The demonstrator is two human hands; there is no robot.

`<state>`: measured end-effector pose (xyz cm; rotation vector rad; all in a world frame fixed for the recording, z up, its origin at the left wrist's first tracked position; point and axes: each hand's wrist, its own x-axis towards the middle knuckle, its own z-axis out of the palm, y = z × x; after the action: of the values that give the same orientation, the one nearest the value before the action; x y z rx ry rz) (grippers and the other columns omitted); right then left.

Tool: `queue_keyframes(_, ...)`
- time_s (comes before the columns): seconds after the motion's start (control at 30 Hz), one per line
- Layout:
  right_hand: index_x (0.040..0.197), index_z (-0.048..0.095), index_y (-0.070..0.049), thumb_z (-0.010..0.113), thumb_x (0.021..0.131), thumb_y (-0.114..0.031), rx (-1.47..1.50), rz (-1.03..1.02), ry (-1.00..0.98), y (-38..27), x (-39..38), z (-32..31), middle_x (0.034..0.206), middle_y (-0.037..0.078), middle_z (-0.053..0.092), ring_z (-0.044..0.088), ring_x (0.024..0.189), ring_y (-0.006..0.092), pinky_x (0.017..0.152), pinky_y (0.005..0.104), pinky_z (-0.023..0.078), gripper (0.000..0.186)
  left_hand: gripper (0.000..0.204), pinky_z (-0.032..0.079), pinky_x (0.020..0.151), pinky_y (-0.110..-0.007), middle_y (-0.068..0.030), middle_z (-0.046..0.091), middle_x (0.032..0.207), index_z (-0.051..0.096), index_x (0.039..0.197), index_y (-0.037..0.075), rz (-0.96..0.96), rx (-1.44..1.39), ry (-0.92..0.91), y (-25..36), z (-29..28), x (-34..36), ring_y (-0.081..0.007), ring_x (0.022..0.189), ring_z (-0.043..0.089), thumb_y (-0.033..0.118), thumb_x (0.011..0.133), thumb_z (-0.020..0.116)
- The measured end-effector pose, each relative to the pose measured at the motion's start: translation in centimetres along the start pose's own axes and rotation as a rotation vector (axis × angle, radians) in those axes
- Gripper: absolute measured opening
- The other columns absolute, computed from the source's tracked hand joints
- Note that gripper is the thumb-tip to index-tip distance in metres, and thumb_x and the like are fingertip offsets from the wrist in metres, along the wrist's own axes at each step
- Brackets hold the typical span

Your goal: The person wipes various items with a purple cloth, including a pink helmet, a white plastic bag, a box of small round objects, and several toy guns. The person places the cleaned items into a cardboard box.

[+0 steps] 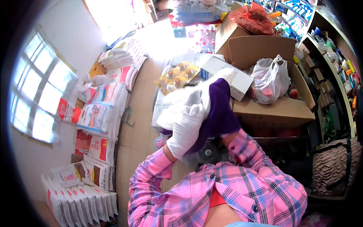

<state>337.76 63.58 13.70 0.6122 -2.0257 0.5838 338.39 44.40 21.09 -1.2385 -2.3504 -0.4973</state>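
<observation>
In front of my chest is a soft purple piece (217, 109) with a fluffy white part (189, 94) along its far and left side. It looks like a fleece-lined garment; its exact kind is unclear. My left hand (185, 128), in a white glove, has its fingers curled onto the white part. The right forearm reaches up into or behind the purple cloth, which hides my right hand, with a bit of white showing at the wrist. Just beyond the cloth, a yellow-and-clear pack of brown-capped bottles (177, 77) lies beside a white carton (227, 77).
An open cardboard box (274, 111) on the right holds a white plastic bag (269, 81). A red bag (251, 19) sits on a box behind it. Stuffed shelves (332, 75) line the right side. Stacked printed sacks (100, 117) stand along the left wall beneath a window.
</observation>
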Motion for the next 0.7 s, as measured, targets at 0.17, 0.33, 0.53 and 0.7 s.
queue_keyframes(0.17,0.114,0.055,-0.002,0.06,0.083,-0.02,0.076,0.2,-0.099,4.7,-2.3,-1.7,0.11,0.019,0.059,0.056,0.107,0.0347,0.099,0.0398,0.043,0.036,0.027,0.045,0.07,-0.036,-0.0055,0.051,0.092,0.056,0.101,0.008,0.139,0.055,-0.276,1.6,1.6,-5.4,-0.0248,0.084,0.054,0.014,0.076,0.059)
queue_keyframes(0.33,0.109,0.051,-0.002,0.058,0.084,-0.014,-0.036,0.222,-0.272,4.7,-6.5,-2.3,0.111,0.021,0.055,0.053,0.108,0.0391,0.101,0.045,0.039,0.029,0.054,0.045,0.088,-0.041,-0.0154,0.047,0.124,0.049,0.128,0.004,-0.198,-0.186,-0.043,0.7,2.8,-10.5,-0.0328,0.106,0.055,0.026,0.082,0.068)
queue_keyframes(0.53,0.097,0.051,0.001,0.051,0.084,-0.019,-0.901,0.205,-0.81,3.5,-10.8,-1.0,0.095,0.02,0.053,0.054,0.094,0.0355,0.085,0.0431,0.043,0.025,0.049,0.043,0.102,-0.048,-0.0141,0.052,0.131,0.046,0.134,0.005,-1.428,-2.125,0.602,1.1,11.2,-18.6,-0.0317,0.117,0.054,0.023,0.093,0.063)
queue_keyframes(0.7,0.117,0.05,0.003,0.048,0.092,-0.019,-0.904,0.269,-0.494,-0.4,-4.8,-5.8,0.099,0.02,0.054,0.056,0.091,0.0312,0.082,0.0399,0.046,0.034,0.042,0.047,0.098,-0.048,-0.0118,0.058,0.125,0.05,0.13,0.005,-1.587,-2.169,0.672,0.9,14.9,-17.4,-0.0291,0.111,0.058,0.011,0.091,0.063)
